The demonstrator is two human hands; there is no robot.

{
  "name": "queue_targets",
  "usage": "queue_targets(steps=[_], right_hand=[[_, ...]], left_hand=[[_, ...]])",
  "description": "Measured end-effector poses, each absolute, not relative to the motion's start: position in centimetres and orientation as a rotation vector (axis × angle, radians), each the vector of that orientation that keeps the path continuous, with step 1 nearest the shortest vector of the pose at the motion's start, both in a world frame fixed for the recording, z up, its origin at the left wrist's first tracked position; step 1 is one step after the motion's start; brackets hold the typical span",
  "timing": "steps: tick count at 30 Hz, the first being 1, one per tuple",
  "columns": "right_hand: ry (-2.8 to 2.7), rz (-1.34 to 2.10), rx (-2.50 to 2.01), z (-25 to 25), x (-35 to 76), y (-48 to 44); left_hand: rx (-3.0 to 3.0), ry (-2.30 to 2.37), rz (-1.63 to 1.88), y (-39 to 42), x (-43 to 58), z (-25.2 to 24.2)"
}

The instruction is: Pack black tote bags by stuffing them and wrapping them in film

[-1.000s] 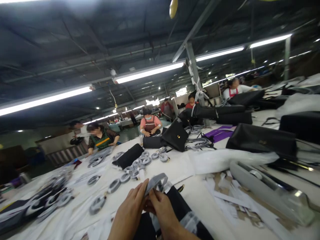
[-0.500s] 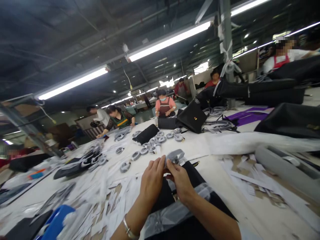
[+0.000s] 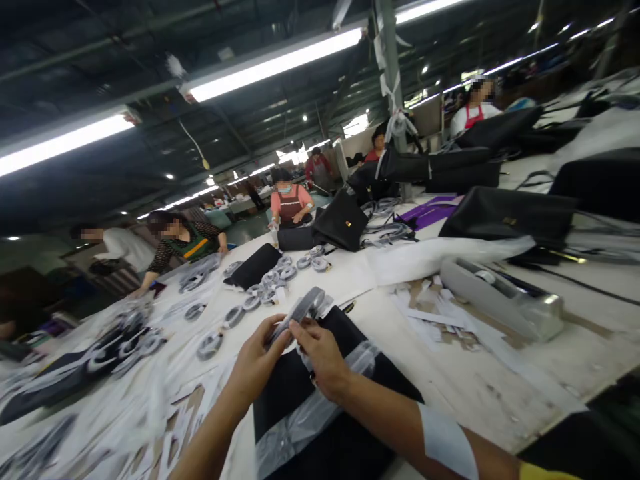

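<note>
A coiled strap (image 3: 306, 307), grey and seemingly wrapped in clear film, is held up between my two hands. My left hand (image 3: 260, 350) grips its lower left end, with the thumb pressed against the coil. My right hand (image 3: 323, 357) pinches the coil from the right with its fingertips. Right below both hands lies a flat black bag (image 3: 360, 417) on the table, with a band of clear plastic film (image 3: 295, 433) across it. Part of the bag is hidden by my right forearm.
Several similar grey coils (image 3: 273, 283) lie beyond my hands, by a black pouch (image 3: 257, 265). A grey tape dispenser (image 3: 480, 287) stands on the right among paper scraps (image 3: 425, 317). More black bags (image 3: 510, 217) lie at the back right. Other people work across the white table (image 3: 390, 393).
The view has swung to the right. My hands have tilted the coiled strap, so more of it shows above my fingers, and both still hold it.
</note>
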State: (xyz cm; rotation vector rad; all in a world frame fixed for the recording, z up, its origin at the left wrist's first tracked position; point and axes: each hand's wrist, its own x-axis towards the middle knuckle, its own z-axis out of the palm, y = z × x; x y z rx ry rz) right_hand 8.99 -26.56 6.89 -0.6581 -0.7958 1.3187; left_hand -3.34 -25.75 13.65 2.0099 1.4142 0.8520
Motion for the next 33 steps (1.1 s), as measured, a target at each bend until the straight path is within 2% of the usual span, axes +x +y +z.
queue_targets(steps=[5,7,8,14,20,33], right_hand=[[-1.238,1.215,-0.718,6.2,13.1,-26.0],[-1.547,0.919,-0.890,4.9,17.3,-25.6],[-1.723,0.603,-1.084,4.0,19.9,-25.5],[-1.694,0.221,-1.709,-2.9,35.4,-26.9],[-1.882,0.109,-1.941,-6.2,38.9,-28.7],[-1.931,-0.042,-2.024,-5.8,38.8,-28.7]], left_hand=[[1.621,1.319,0.938,-26.6,-3.1,13.0],[1.522,1.317,1.009,-27.2,-3.2,12.5],[1.486,1.328,1.042,-27.3,-3.2,12.3],[1.426,1.327,1.083,-27.4,-3.9,10.8],[1.457,1.302,1.081,-27.3,-3.5,10.1],[1.432,1.309,1.124,-27.7,-3.2,10.5]])
